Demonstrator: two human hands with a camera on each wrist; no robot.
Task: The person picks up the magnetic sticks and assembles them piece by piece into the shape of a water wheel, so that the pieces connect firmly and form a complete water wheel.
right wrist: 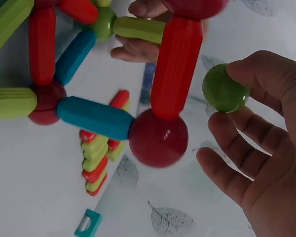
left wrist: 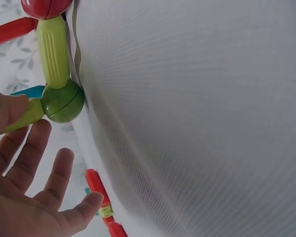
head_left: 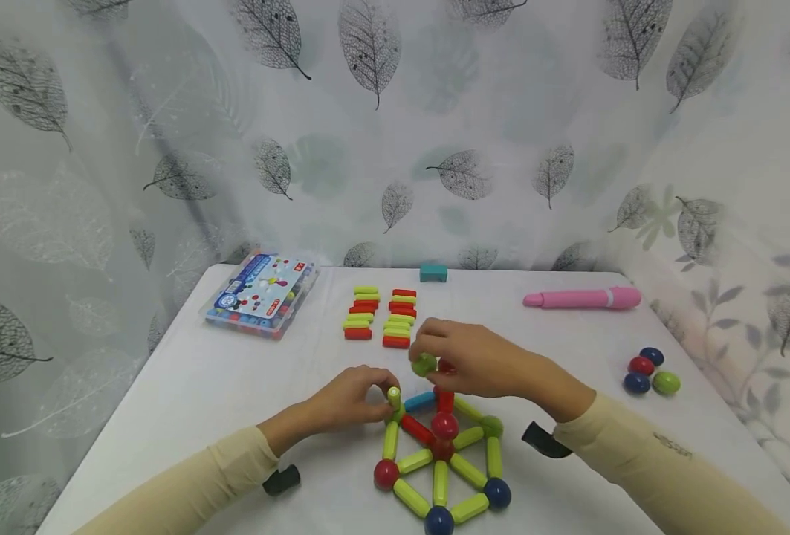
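Right hand [head_left: 475, 360] pinches a green ball [head_left: 424, 364] between thumb and fingertips; the right wrist view shows the ball [right wrist: 225, 89] pressed by the thumb against the forefinger, the other fingers loosely spread. It hovers at 12 o'clock of the rod-and-ball frame [head_left: 441, 461], just above it.

Left hand [head_left: 351, 401] sits at 10 o'clock of the frame, thumb and forefinger pinching a short upright green rod [head_left: 394, 397] that rises off a green ball joint [left wrist: 63, 101]; remaining fingers relaxed and open.

I judge the step in hand: capping that raised rod with the carried ball. Next move, as I read it, calls for swinging the ball leftward and down onto the rod tip while the left hand keeps the rod steady.

Farther out: spare rods in two stacks [head_left: 381, 316] at 12 o'clock, parts box [head_left: 261, 293] at 10, pink pen [head_left: 582, 299] at 1, loose balls [head_left: 649, 371] at 3 on the white table [head_left: 201, 386]
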